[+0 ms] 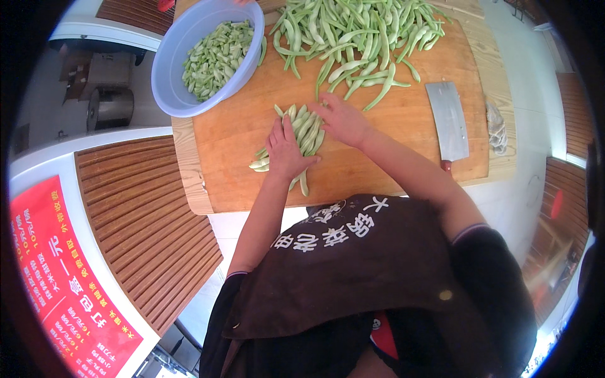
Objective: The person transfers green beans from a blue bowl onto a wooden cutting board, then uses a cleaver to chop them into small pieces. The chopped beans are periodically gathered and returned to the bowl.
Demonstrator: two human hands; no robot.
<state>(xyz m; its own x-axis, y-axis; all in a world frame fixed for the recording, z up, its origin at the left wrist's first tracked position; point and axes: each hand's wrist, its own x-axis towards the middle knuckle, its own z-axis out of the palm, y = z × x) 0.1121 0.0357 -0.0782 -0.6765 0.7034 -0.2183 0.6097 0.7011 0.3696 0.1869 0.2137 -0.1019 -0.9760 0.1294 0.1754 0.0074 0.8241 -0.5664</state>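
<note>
A small bundle of green beans (308, 131) lies on the wooden cutting board (378, 156) in front of me. My left hand (284, 149) rests flat across the bundle, its thumb spread to the right. At the bundle's upper right end is my right hand (344, 120), fingers bent, fingertips at or near the bean tips; whether it pinches one is unclear. A large heap of whole green beans (359, 42) covers the far side of the board. Cut bean pieces (217, 61) fill part of a light blue plastic basin (172, 90) at the upper left.
A cleaver (448, 120) lies on the board's right side, its red handle towards me. Beyond it a crumpled cloth (496, 128) sits on the wooden tabletop (503, 90). Part of a hand (243, 2) shows at the basin's far rim. A red sign (71, 283) with writing stands lower left.
</note>
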